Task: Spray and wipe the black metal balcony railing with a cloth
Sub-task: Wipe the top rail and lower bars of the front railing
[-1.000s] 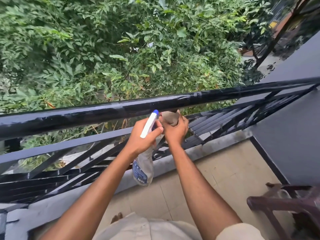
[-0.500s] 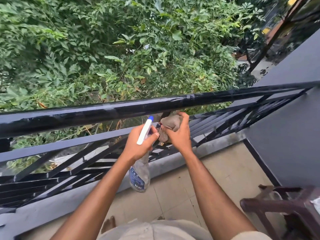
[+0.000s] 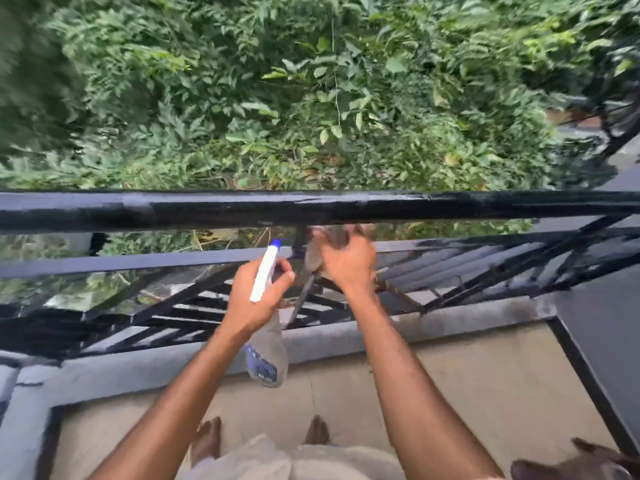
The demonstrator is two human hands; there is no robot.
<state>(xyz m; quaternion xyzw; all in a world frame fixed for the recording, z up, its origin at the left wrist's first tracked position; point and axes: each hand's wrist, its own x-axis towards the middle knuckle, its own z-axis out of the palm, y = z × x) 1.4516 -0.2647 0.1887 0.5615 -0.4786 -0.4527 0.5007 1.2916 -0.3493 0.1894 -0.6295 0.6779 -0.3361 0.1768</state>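
While gripping the bottle (image 3: 268,355) in the left hand (image 3: 258,299), held the cloth (image 3: 334,234), bunched tight in the right hand (image 3: 348,266), just under the shiny black rail (image 3: 311,206).

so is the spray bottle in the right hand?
No: the left hand grips the spray bottle, while the right hand holds the cloth.
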